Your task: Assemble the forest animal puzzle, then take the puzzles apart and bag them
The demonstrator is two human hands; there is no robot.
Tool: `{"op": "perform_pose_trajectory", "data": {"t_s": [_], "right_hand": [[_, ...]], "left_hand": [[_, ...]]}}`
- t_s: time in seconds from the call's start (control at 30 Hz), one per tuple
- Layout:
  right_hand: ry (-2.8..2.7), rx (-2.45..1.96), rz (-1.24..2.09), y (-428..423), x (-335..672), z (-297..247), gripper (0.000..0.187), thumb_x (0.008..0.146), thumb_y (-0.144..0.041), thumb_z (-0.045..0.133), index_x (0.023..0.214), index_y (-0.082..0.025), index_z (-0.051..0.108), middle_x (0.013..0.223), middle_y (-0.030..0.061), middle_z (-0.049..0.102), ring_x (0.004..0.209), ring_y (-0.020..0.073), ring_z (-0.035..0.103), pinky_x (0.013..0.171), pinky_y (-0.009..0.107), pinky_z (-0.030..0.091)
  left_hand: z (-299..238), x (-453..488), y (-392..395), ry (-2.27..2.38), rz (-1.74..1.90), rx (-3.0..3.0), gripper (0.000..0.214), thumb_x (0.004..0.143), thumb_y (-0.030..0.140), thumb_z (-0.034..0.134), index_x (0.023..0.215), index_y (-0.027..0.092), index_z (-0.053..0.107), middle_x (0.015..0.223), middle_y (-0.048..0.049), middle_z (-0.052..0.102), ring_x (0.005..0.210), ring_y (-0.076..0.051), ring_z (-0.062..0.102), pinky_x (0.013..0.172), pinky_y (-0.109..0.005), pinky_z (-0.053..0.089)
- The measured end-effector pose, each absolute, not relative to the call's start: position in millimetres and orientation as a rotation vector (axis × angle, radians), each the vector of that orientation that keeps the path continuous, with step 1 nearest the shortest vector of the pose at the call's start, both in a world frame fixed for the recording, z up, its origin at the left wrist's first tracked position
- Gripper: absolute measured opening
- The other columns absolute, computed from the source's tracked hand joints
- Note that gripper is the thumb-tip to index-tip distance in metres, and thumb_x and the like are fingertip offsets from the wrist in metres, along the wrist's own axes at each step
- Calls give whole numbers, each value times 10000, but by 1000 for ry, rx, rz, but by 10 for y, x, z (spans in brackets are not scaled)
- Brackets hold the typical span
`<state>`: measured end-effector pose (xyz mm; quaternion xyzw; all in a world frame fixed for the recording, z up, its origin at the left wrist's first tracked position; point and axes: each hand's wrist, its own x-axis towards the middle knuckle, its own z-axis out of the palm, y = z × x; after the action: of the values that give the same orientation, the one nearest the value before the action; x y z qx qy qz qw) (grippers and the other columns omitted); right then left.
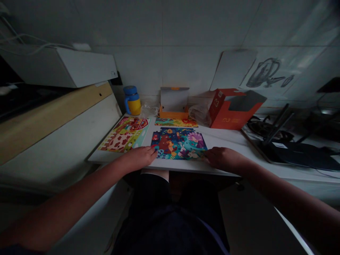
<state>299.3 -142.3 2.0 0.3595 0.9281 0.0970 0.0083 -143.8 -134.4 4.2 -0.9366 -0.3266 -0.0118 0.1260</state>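
A colourful blue-and-teal jigsaw puzzle [179,142] lies flat near the front edge of the white table [225,141]. My left hand [140,157] rests at the puzzle's lower left corner, fingers curled and pressed against its edge. At the lower right corner my right hand [221,158] lies knuckles up, fingers bent and touching the puzzle's edge. Neither hand visibly holds a loose piece. A second puzzle picture with a red barn [124,134] lies to the left. A narrow orange-and-green strip of puzzle [176,122] lies behind the blue one.
At the back stand a blue-and-yellow mug [132,100], an open orange tray box [174,102], crumpled clear plastic bags [199,112] and an open red carton [233,108]. Dark electronics with cables [289,145] fill the right. A white box [61,65] sits on a shelf at left.
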Motion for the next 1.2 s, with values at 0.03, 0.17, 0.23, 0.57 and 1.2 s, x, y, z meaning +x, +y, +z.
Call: {"op": "perform_pose_trajectory", "data": {"t_s": [0.03, 0.17, 0.23, 0.57, 1.2], "right_hand": [[2918, 1114, 313, -1412, 2996, 3, 282, 1042, -266, 472, 1100, -174, 732, 915, 111, 748, 806, 235, 690, 721, 352, 534], [3038, 1097, 275, -1380, 3050, -73, 297, 1008, -199, 512, 1220, -210, 720, 1047, 111, 766, 893, 237, 703, 784, 365, 568], [3067, 1086, 266, -1378, 3085, -100, 338, 993, -149, 512, 1259, -217, 708, 1115, 119, 766, 923, 243, 710, 800, 377, 586], [2998, 1300, 325, -1437, 3102, -217, 359, 993, -99, 474, 1268, -168, 695, 1184, 148, 772, 998, 262, 736, 833, 391, 631], [2938, 2425, -225, -1654, 2994, -410, 237, 1047, -379, 504, 1248, -260, 545, 1119, 137, 805, 906, 308, 800, 689, 383, 602]], "left_hand": [[52, -1434, -1342, -906, 12, -2717, 403, 979, 58, 493, 1314, 199, 667, 1318, -125, 733, 1119, -251, 714, 916, -356, 542], [82, -1421, -1349, -775, 61, -2666, 439, 990, 34, 470, 1389, 139, 618, 1285, -181, 730, 1104, -277, 719, 896, -393, 559], [74, -1422, -1353, -771, 35, -2634, 430, 1005, 44, 465, 1404, 126, 605, 1262, -184, 733, 1102, -278, 716, 900, -399, 567], [-213, -1481, -1260, -932, -178, -2599, 408, 1027, 83, 497, 1424, 92, 590, 1266, -180, 733, 1074, -277, 708, 939, -430, 603], [-382, -1595, -1271, -1965, -1423, -2478, 300, 1045, 443, 546, 1220, 216, 634, 1150, -92, 771, 1055, -238, 747, 924, -361, 602]]}}
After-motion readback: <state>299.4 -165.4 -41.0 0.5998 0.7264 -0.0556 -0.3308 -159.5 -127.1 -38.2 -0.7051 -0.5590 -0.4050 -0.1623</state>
